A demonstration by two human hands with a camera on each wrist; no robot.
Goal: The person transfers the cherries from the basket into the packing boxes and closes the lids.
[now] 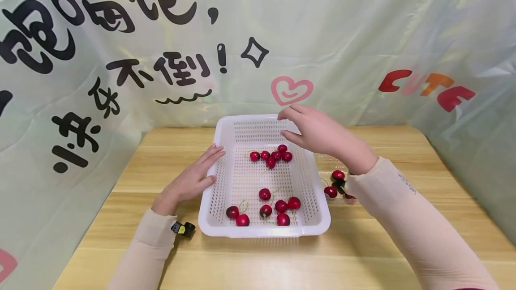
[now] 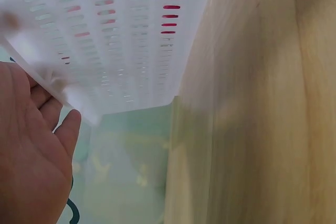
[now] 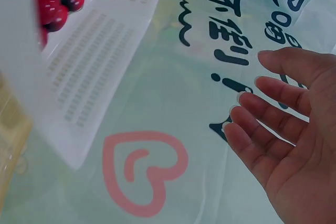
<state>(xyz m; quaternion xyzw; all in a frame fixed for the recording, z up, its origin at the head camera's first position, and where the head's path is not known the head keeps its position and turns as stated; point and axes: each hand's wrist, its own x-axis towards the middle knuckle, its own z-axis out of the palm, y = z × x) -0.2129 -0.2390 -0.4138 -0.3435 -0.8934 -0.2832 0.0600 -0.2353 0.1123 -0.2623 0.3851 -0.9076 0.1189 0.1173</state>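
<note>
A white perforated plastic basket [image 1: 264,232] stands on the table with several dark red cherries [image 1: 276,155] inside, some with green stems. They lie in a far cluster and in a looser group of cherries [image 1: 281,206] near the front. My left hand [image 1: 193,178] rests its extended fingers on the basket's left rim; the left wrist view shows that hand [image 2: 37,145] beside the basket's outer wall. Above the far right corner of the basket hovers my right hand [image 1: 312,129], fingers loosely bent. In the right wrist view nothing lies between that hand's fingers [image 3: 273,145].
Right of the basket, more cherries [image 1: 337,175] lie by what looks like a clear container, partly hidden under my right forearm. A pale printed cloth [image 1: 342,35] hangs behind and beside the wooden table [image 1: 266,263]. A small black device [image 1: 183,229] sits at my left wrist.
</note>
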